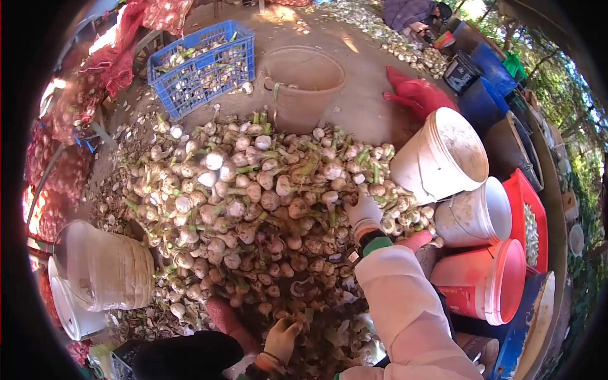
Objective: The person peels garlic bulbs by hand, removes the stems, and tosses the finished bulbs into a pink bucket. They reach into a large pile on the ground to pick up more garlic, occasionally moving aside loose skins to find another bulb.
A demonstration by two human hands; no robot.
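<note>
My right hand (365,212), in a pale glove, reaches forward to the right side of a large heap of garlic bulbs (253,190). Its fingers look apart and lie against the bulbs, close to a white garlic bulb (359,179). No bulb shows clearly inside this hand. Low in the view, close to my body, my left hand (282,340) wears a yellowish glove and has its fingers curled in. Whatever it may hold is too dark and small to make out. Loose garlic skins (339,332) lie beside it.
A blue crate (202,92) of garlic and a brown tub (297,98) stand behind the heap. White buckets (418,158) and a red bucket (472,288) line the right. A translucent bucket (111,266) is at left. Another person (411,14) crouches far back.
</note>
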